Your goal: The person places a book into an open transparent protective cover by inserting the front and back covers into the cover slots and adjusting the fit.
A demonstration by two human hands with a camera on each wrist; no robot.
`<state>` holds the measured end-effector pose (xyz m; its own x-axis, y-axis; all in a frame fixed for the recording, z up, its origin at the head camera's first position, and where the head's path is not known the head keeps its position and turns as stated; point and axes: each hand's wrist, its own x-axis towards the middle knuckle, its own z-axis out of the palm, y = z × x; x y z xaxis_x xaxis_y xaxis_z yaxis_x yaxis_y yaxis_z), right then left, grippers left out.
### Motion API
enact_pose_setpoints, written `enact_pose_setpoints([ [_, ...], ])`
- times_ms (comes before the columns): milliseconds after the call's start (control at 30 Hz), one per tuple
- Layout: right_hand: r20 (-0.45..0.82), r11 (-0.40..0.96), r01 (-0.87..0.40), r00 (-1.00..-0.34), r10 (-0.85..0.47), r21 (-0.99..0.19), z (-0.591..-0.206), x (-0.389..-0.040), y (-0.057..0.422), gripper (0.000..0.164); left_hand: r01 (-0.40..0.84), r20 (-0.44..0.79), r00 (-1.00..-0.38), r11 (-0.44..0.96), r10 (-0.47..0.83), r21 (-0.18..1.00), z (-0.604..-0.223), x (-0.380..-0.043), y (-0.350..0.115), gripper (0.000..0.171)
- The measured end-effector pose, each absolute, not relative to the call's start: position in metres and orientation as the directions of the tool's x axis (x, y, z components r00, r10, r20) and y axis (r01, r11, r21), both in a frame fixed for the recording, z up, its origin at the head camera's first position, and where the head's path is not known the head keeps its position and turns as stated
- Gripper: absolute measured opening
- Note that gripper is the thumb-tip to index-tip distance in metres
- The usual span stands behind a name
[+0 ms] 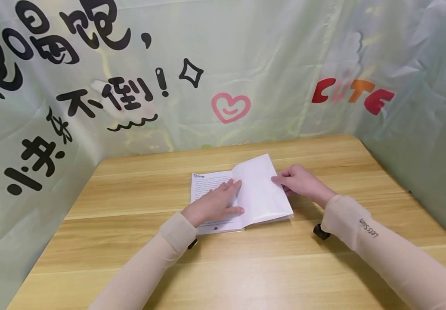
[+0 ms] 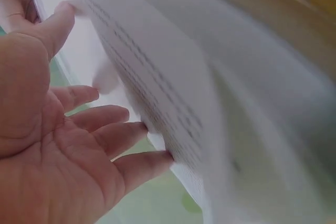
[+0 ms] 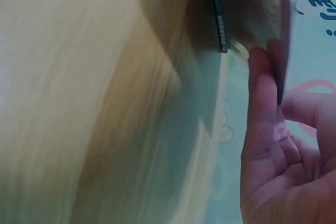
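An open book (image 1: 261, 189) lies on the wooden table, printed lines on its left page and a plain white right page. My left hand (image 1: 214, 206) rests over the left page with fingers spread, their tips near the fold. In the left wrist view, the left fingertips (image 2: 157, 157) touch the printed page (image 2: 152, 72). My right hand (image 1: 302, 181) pinches the outer edge of the white page. From the right wrist, that page (image 3: 262, 3) stands raised between thumb and fingers, apart from the dark edge of the book's lower part.
The wooden table (image 1: 130, 254) spreads around the book. Behind it and at both sides hangs a pale green cloth (image 1: 277, 77) with black characters, a pink heart and coloured letters. A small black device (image 1: 321, 232) sits under the right sleeve's cuff.
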<state>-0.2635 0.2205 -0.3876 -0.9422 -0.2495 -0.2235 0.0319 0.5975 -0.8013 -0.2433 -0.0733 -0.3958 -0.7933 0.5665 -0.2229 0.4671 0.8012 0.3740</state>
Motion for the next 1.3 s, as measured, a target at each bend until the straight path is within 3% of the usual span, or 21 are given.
enact_pose_setpoints([
  [267,-0.192,0.603,0.006,-0.950,-0.244,-0.798,-0.381,-0.265,0.225,0.038,0.467,-0.202,-0.804,0.803,0.560,0.370,-0.393,-0.243,-0.098,0.086],
  [567,-0.189,0.608,0.026,-0.960,-0.206,-0.794,-0.373,-0.264,0.244,0.038,0.476,-0.233,-0.807,0.831,0.543,0.288,-0.386,-0.240,-0.124,0.091],
  [867,-0.163,0.607,0.015,-0.968,-0.190,-0.795,-0.365,-0.262,0.248,0.036,0.487,-0.258,-0.783,0.816,0.566,0.311,-0.387,-0.239,-0.131,0.089],
  [1133,-0.150,0.572,0.019,-0.972,-0.183,-0.820,-0.357,-0.263,0.236,0.036,0.455,-0.272,-0.785,0.816,0.557,0.357,-0.386,-0.238,-0.135,0.098],
  [1300,-0.150,0.547,0.015,-0.967,-0.204,-0.837,-0.353,-0.262,0.230,0.046,0.461,-0.268,-0.783,0.813,0.561,0.355,-0.387,-0.239,-0.137,0.101],
])
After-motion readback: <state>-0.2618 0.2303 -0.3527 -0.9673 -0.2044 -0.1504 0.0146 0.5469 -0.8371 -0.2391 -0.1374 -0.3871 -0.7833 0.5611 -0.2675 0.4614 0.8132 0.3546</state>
